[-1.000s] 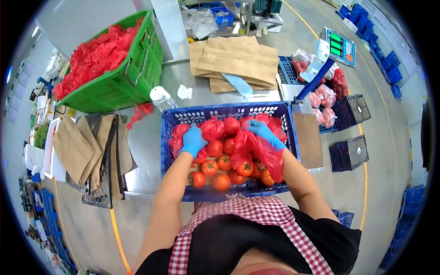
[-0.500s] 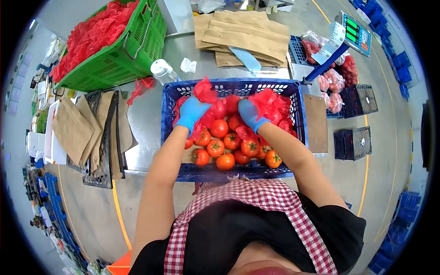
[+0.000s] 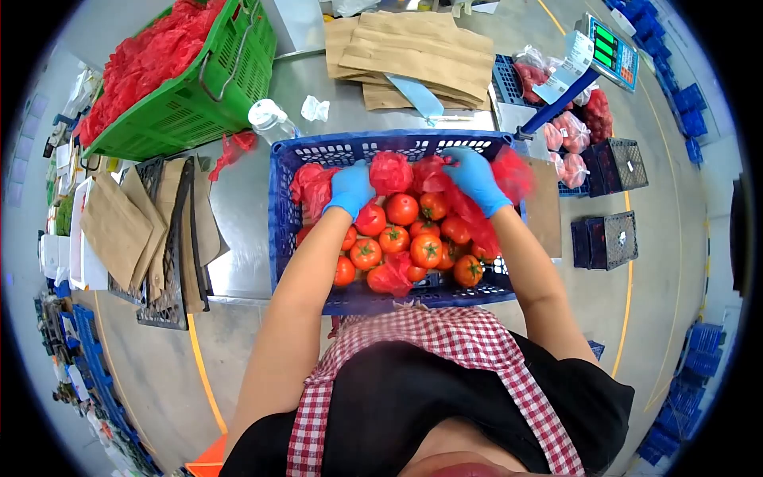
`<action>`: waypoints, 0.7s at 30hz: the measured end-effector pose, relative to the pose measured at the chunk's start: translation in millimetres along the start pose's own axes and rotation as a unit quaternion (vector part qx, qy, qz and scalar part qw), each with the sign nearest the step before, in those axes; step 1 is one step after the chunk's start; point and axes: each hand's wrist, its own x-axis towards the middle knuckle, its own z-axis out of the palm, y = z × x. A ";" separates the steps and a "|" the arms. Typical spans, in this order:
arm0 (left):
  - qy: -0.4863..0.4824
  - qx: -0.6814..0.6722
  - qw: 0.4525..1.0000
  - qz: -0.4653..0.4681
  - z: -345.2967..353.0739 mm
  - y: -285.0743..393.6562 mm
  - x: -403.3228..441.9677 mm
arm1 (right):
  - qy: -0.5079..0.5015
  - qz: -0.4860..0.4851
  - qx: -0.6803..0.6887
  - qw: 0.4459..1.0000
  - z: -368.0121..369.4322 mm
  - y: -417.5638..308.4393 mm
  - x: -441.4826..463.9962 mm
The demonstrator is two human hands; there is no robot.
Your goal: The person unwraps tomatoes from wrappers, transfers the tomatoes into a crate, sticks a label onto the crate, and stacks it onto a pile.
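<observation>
A blue plastic crate [image 3: 280, 230] holds several red tomatoes [image 3: 401, 209] and crumpled thin red plastic wraps [image 3: 311, 181]. In its back left part, my left hand [image 3: 350, 191], in a blue glove, has its fingers curled against a tomato wrapped in red plastic [image 3: 391, 172]. My right hand [image 3: 477, 181], gloved too, is at the back right with fingers bent and closed on a red plastic wrap [image 3: 467, 208] that trails down over the tomatoes. Its fingertips are partly hidden by the plastic. Another loose wrap [image 3: 389, 275] lies on the front tomatoes.
A green crate [image 3: 191, 103] heaped with red plastic stands back left, beside a clear bottle [image 3: 269, 118]. Brown paper bags [image 3: 413, 48] are stacked behind the crate. A scale display [image 3: 608, 49] rises at back right. More paper bags [image 3: 119, 226] stand on the left.
My right hand has moved right and up, drawing red plastic with it. My left hand has shifted slightly right. A wrap now lies on the front tomatoes, and more bare tomatoes show in the middle.
</observation>
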 end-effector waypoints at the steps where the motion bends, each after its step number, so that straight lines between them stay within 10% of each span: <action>1: 0.001 -0.006 1.000 -0.010 4.1 -1.1 4.3 | -0.011 -0.060 -0.005 0.998 11.9 -4.5 3.4; 4: 0.024 -0.014 0.999 -0.033 7.8 0.2 5.9 | -0.013 -0.139 -0.048 0.989 51.7 -28.8 7.5; 5: 0.031 -0.014 0.999 -0.039 9.1 0.9 1.8 | -0.182 -0.004 -0.089 0.979 60.9 -42.0 16.4; 8: 0.160 -0.077 0.983 0.046 19.2 -1.8 -9.6 | -0.096 -0.082 -0.057 0.990 130.6 -5.8 33.4; 13: 0.221 -0.210 0.933 -0.192 26.2 -67.3 -7.9 | -0.175 0.041 -0.085 0.980 97.5 -33.3 23.1; 14: 0.282 -0.269 0.920 -0.053 28.7 -86.2 -2.3 | -0.170 0.006 -0.059 0.984 96.7 -24.5 24.1; 21: 0.211 -0.464 0.855 -0.093 -38.8 -63.6 -48.8 | -0.105 0.055 0.216 0.969 62.4 -13.1 24.9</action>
